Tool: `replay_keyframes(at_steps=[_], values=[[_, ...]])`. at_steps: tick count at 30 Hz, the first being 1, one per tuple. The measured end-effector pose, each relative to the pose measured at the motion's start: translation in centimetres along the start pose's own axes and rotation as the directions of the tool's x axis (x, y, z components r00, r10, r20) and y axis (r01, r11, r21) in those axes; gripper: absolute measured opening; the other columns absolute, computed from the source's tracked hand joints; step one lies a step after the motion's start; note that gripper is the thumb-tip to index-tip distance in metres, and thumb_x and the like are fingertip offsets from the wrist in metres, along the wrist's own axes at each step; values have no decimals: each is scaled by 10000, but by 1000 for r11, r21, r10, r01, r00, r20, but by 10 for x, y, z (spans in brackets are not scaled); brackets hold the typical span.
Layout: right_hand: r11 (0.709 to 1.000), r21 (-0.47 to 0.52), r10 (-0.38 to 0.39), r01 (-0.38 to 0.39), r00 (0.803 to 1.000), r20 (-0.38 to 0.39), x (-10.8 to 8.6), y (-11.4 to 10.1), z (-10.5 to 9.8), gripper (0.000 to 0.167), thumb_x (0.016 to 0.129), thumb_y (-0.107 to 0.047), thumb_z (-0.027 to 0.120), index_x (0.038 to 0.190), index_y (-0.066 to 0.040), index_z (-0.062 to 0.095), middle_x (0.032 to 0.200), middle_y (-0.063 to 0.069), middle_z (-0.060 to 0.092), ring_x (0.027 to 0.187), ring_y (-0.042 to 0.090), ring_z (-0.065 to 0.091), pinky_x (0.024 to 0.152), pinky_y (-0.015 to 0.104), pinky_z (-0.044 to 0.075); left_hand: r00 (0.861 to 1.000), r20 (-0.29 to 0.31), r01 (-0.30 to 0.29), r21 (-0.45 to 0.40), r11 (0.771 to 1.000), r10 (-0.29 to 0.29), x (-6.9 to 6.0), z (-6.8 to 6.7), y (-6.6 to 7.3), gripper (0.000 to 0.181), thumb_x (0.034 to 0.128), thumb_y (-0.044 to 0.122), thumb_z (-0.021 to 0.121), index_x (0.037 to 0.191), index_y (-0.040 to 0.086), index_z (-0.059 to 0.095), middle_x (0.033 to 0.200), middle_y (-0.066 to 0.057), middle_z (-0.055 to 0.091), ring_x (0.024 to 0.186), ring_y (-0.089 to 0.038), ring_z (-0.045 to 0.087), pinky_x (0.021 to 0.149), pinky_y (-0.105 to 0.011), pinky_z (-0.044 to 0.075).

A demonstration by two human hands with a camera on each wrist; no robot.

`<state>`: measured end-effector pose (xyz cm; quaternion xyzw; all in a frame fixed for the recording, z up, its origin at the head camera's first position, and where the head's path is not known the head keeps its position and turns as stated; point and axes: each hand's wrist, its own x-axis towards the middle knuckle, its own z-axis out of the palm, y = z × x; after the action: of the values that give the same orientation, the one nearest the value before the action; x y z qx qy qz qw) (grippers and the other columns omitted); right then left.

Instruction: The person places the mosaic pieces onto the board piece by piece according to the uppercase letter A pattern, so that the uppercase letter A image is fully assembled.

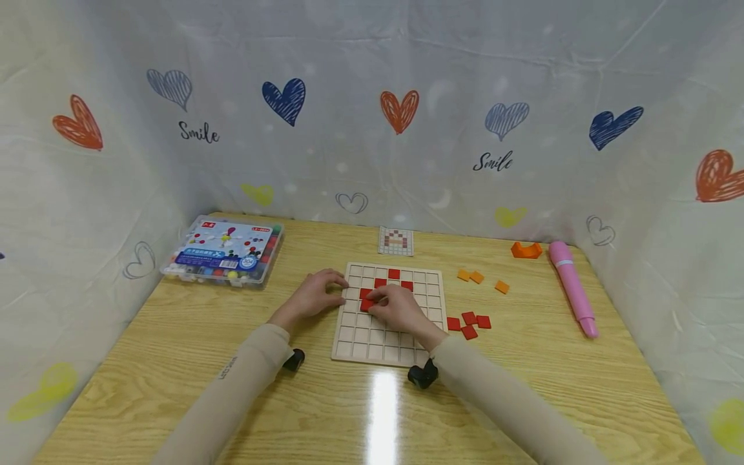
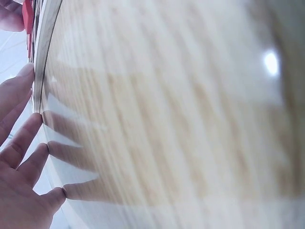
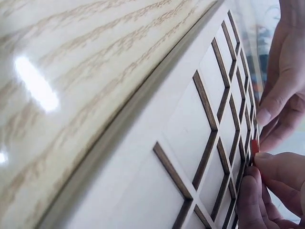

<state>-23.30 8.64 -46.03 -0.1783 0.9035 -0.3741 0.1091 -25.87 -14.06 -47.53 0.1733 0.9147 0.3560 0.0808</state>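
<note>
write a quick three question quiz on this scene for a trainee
1. Which hand pinches a red tile at the grid board?
2. True or false: the plastic case sits left of the board, seen from the head camera.
3. How many orange tiles lie on the table right of the board?

Key:
1. The right hand.
2. True.
3. Three.

Left fingers (image 2: 23, 140) touch the tabletop (image 2: 167, 119) beside a board (image 2: 46, 33).

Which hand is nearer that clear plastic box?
Left. The left hand touches the left edge of the wooden board, the side toward the clear plastic box; the right hand, farther off, pinches a red tile on the board.
</note>
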Motion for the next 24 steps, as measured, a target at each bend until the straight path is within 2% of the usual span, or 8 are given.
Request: replay_keyframes(at_steps=[7, 14, 24], values=[[998, -45, -47, 47, 999, 2, 2, -1, 2, 231, 880, -74, 688, 1107, -57, 727, 1095, 70, 677, 899, 172, 632, 796, 335, 531, 1000, 6, 14, 1, 1000, -14, -1, -1, 4, 286, 880, 153, 737, 1149, 70, 688, 1352, -139, 549, 1333, -343, 430, 1154, -615, 97], [993, -74, -96, 96, 995, 3, 3, -3, 3, 233, 869, -45, 682, 1097, -37, 727, 1050, 76, 684, 866, 174, 605, 761, 328, 521, 1000, -1, -1, 7, 1000, 1, 0, -1, 3, 290, 880, 151, 736, 1150, 59, 686, 1348, -150, 551, 1333, -349, 430, 1148, -626, 100], [988, -105, -113, 113, 994, -2, 5, -1, 7, 215, 873, -58, 678, 1081, -50, 732, 1024, 51, 685, 869, 156, 597, 768, 313, 519, 1000, -1, 2, -3, 1000, -2, -1, -1, 2, 286, 878, 153, 738, 1145, 63, 690, 1337, -145, 558, 1325, -343, 439, 1152, -619, 97]])
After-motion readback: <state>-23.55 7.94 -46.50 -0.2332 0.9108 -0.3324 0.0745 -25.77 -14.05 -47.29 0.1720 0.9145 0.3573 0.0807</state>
